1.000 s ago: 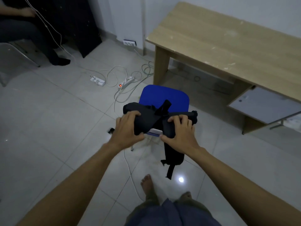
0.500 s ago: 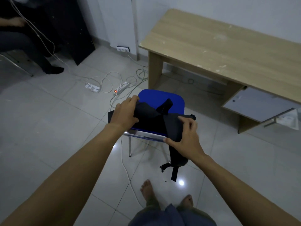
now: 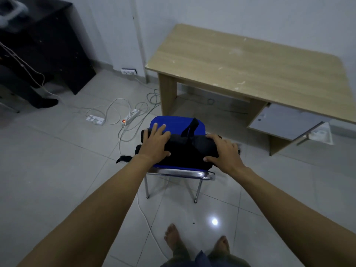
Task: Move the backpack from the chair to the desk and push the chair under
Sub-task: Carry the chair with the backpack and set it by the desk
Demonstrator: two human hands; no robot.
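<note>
A black backpack (image 3: 188,151) lies across the seat of a blue chair (image 3: 173,123) with chrome legs. One strap stands up at its middle and another hangs off the left side. My left hand (image 3: 154,144) rests on the backpack's left part, fingers spread over the top and thumb on the near side. My right hand (image 3: 223,151) clasps its right end, fingers curled over and thumb underneath. The wooden desk (image 3: 250,70) stands just beyond the chair, its top bare.
A grey door (image 3: 285,122) hangs open under the desk's right side. Power strips (image 3: 131,116) and white cables lie on the tiles left of the chair; one cable runs between the chair legs. A black cabinet (image 3: 57,45) and a seated person's leg (image 3: 32,93) are far left.
The backpack hung over the chair's near edge with straps dangling; it now lies flat on the seat. Both hands moved forward with it and spread apart.
</note>
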